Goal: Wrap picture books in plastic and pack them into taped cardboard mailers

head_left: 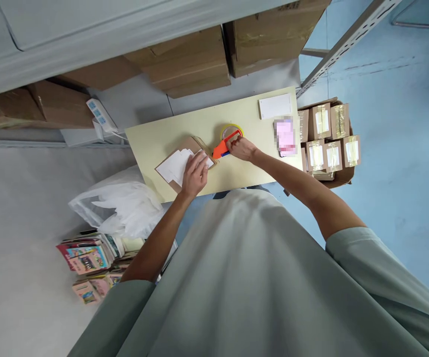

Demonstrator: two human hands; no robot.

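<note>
My left hand (195,171) lies with its fingers stretched over white paper sheets (173,166) on a flat piece of brown cardboard (189,143), on the pale yellow table (247,171). In my right hand (242,148) is an orange tape dispenser (221,148), fingers wrapped round its handle. The dispenser's front end reaches the right edge of the cardboard. A yellow-rimmed roll of tape (232,128) shows behind the dispenser; whether it is mounted on it I cannot tell.
A white pad (275,106) and a pink, blurred-out item (285,137) lie on the table's right side. Beyond its right end stands an open carton (342,179) of small taped boxes. Large boxes (195,59) fill the shelf behind. White plastic bags (125,206) and stacked books (88,255) are at left.
</note>
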